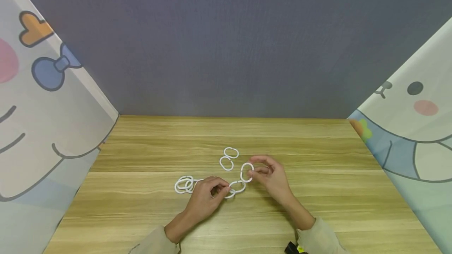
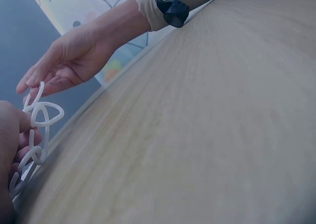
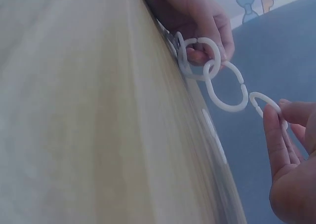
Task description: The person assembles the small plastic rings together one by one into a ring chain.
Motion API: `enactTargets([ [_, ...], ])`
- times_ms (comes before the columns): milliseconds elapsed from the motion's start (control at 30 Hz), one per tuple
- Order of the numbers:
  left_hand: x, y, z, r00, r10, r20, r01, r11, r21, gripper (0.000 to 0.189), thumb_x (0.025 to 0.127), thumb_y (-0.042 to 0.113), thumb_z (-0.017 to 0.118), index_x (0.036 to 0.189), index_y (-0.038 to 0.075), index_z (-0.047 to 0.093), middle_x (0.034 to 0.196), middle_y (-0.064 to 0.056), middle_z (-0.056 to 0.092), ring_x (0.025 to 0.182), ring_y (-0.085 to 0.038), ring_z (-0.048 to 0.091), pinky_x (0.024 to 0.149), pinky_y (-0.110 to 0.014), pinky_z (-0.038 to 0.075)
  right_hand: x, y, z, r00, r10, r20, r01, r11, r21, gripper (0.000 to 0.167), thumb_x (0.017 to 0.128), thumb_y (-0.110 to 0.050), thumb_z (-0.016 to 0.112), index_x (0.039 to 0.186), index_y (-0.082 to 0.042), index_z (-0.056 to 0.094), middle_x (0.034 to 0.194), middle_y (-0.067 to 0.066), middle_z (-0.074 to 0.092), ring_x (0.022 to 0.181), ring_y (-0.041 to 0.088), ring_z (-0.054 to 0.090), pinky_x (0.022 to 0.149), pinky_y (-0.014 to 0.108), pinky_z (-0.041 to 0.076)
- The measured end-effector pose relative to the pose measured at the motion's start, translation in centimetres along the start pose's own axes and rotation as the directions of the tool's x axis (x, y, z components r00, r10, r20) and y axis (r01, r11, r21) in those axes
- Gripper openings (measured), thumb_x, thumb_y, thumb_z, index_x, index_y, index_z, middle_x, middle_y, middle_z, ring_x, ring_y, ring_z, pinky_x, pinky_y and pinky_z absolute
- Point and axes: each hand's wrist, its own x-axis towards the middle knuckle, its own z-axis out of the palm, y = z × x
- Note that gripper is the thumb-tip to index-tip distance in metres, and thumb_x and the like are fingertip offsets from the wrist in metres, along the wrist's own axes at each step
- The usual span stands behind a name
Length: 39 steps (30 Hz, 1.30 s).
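Note:
My left hand (image 1: 208, 197) pinches a chain of white plastic C-shaped links between thumb and fingertips. The chain's end link (image 3: 227, 108) sticks out to the right of those fingers, hooked through its neighbour. More joined links (image 1: 175, 185) lie bunched on the table left of the hand, partly hidden under it. My right hand (image 1: 273, 179) holds a single white link (image 3: 264, 96) by its edge, between thumb and fingers. This link overlaps the end link in the head view, but the right wrist view shows a small gap between them.
Two loose white links (image 1: 231, 147) lie close together on the wood-grain table (image 1: 159, 148), beyond the hands. A dark grey panel (image 1: 226, 50) rises behind the table. Cartoon-printed sheets (image 1: 53, 120) stand along both sides. A black device (image 1: 291, 248) sits at the right sleeve.

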Motion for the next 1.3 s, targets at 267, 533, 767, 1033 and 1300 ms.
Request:
enactTargets([
  [267, 0.1, 0.1, 0.0, 1.000, -0.005, -0.003, 0.005, 1.000, 0.003, 0.005, 0.099, 0.012, 0.084, 0.097, 0.016, 0.081, 0.085, 0.012, 0.072, 0.076, 0.002, 0.060, 0.064, -0.022, 0.056, -0.6, -0.2, 0.6, 0.996, -0.035, 0.078, 0.033, 0.999, 0.029, 0.043, 0.088, 0.019, 0.079, 0.128, 0.019, 0.063, 0.120, 0.010, 0.076, 0.091, 0.012, 0.079, 0.079, 0.028, 0.066],
  [533, 0.0, 0.0, 0.0, 1.000, -0.002, -0.002, 0.002, 1.000, 0.014, 0.004, 0.100, 0.013, 0.083, 0.097, 0.015, 0.081, 0.086, 0.012, 0.072, 0.076, 0.002, 0.060, 0.065, -0.022, 0.056, -1.0, -0.3, 0.8, 0.995, -0.012, 0.103, 0.011, 1.000, 0.004, 0.039, 0.092, 0.015, 0.080, 0.128, 0.015, 0.066, 0.120, 0.015, 0.075, 0.090, 0.012, 0.079, 0.077, 0.031, 0.067],
  [767, 0.1, -0.1, 0.1, 1.000, 0.015, -0.004, -0.015, 1.000, 0.019, 0.005, 0.101, 0.015, 0.083, 0.096, 0.014, 0.081, 0.085, 0.011, 0.072, 0.075, 0.003, 0.059, 0.064, -0.022, 0.055, -1.1, -0.1, 1.2, 0.997, -0.024, 0.071, 0.027, 0.999, -0.039, 0.034, 0.094, 0.014, 0.077, 0.126, 0.015, 0.067, 0.114, 0.034, 0.073, 0.082, 0.012, 0.078, 0.071, 0.032, 0.067],
  [1033, 0.1, -0.1, 0.0, 0.999, 0.039, -0.003, -0.039, 0.999, 0.033, 0.004, 0.100, 0.013, 0.084, 0.097, 0.015, 0.082, 0.085, 0.011, 0.072, 0.075, 0.003, 0.057, 0.064, -0.022, 0.054, -1.1, 0.1, 1.6, 0.999, -0.039, 0.025, 0.042, 0.992, -0.122, 0.028, 0.094, 0.014, 0.079, 0.120, 0.015, 0.069, 0.106, 0.032, 0.075, 0.075, 0.012, 0.077, 0.064, 0.028, 0.065],
  [1300, 0.0, -0.1, 0.0, 0.998, 0.060, 0.002, -0.060, 0.997, 0.049, 0.005, 0.099, 0.013, 0.084, 0.097, 0.017, 0.082, 0.086, 0.012, 0.073, 0.075, 0.004, 0.056, 0.065, -0.021, 0.053, -1.1, 0.2, 2.2, 0.996, -0.064, -0.056, 0.052, 0.980, -0.190, 0.017, 0.093, 0.014, 0.080, 0.108, 0.015, 0.072, 0.087, 0.021, 0.076, 0.065, 0.013, 0.075, 0.058, 0.029, 0.063],
])
